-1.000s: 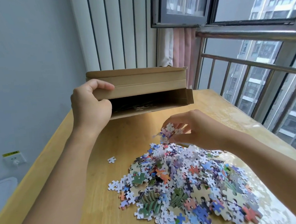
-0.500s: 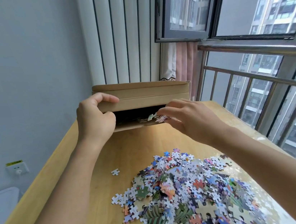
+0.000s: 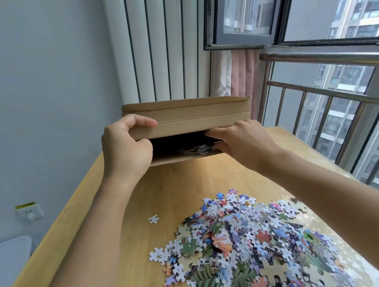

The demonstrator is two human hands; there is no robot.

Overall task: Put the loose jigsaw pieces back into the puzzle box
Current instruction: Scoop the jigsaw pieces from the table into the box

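A brown cardboard puzzle box [image 3: 204,119] stands at the far end of the wooden table [image 3: 180,192], its front slot facing me. My left hand [image 3: 126,149] grips the box's raised lid at the left end, fingers over the flap and thumb beneath. My right hand [image 3: 241,141] is at the right side of the dark opening, fingers stretched into it and spread, with nothing visibly pinched. Some jigsaw pieces [image 3: 197,148] lie on the box floor beside those fingertips. A big heap of loose colourful pieces [image 3: 250,243] covers the near right of the table.
One stray white piece [image 3: 153,219] lies alone left of the heap. A metal railing [image 3: 336,97] and window run along the right edge of the table. A grey wall with a socket [image 3: 29,212] is on the left, with vertical blinds behind the box.
My right hand lifted a pinch of pieces from the heap, carried it to the box opening, and now reaches inside with spread fingers. My left hand kept holding the lid.
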